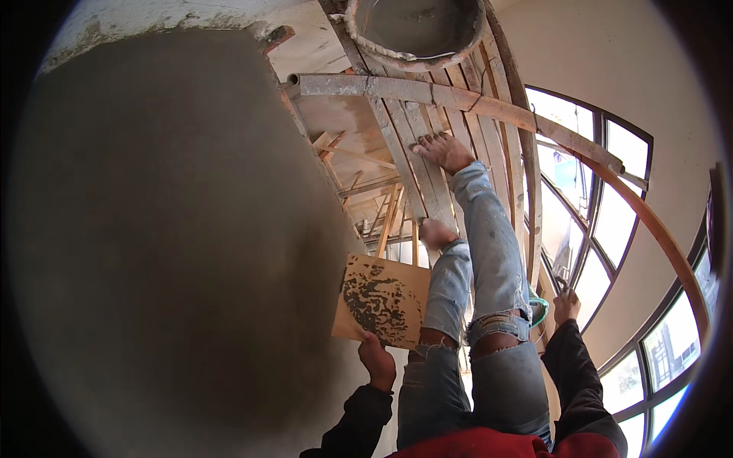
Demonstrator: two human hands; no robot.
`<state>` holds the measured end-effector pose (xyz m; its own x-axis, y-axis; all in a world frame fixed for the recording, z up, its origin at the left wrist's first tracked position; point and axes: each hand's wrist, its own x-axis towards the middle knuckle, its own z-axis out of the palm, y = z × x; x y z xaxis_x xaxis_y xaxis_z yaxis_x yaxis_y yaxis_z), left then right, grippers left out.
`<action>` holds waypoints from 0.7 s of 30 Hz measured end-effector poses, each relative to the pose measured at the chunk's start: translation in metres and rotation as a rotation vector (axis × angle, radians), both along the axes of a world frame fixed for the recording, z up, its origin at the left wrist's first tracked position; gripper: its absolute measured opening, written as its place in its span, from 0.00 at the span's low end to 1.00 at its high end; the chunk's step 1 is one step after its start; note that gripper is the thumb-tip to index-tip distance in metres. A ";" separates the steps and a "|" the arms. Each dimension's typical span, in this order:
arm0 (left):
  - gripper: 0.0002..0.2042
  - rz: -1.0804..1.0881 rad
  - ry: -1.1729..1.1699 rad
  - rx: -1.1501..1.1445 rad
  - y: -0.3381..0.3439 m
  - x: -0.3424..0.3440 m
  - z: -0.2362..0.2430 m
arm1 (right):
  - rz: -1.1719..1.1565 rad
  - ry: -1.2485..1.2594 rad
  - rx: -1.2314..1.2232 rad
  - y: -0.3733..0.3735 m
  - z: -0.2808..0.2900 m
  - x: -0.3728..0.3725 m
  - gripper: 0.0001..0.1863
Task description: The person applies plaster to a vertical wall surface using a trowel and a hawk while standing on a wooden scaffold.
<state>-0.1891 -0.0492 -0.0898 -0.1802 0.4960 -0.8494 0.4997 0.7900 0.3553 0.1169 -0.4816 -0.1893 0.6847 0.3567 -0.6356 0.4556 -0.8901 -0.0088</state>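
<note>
My left hand (376,357) grips the lower edge of a square tan board (405,298) blotched with dark grey mortar, beside a smooth grey plastered wall (175,214). Off to the right, my right hand (567,305) is closed on a metal tool (563,284), possibly a trowel, seen against the window; its shape is hard to make out. Just left of that hand, partly hidden by my leg, is a green rimmed container (539,311). My jeans-clad legs (492,229) stretch forward, with bare feet (444,153) on wooden planks.
Narrow planks (401,130) form a platform, crossed by a tied pipe (328,85). A bucket of grey mix (353,30) sits at the top. Timber props (389,217) show below the planks. A curved wooden strip (664,233) and framed windows (615,206) are on the right.
</note>
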 end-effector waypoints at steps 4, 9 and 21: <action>0.34 0.361 -0.134 -0.171 -0.007 0.013 0.013 | -0.131 0.091 0.089 0.234 -0.018 0.062 0.15; 0.34 0.306 0.004 -0.152 0.015 0.036 0.028 | 0.007 0.351 0.067 0.421 -0.043 0.080 0.18; 0.26 -0.208 0.210 0.140 0.049 0.044 0.038 | 0.019 0.765 0.526 0.656 -0.101 0.012 0.21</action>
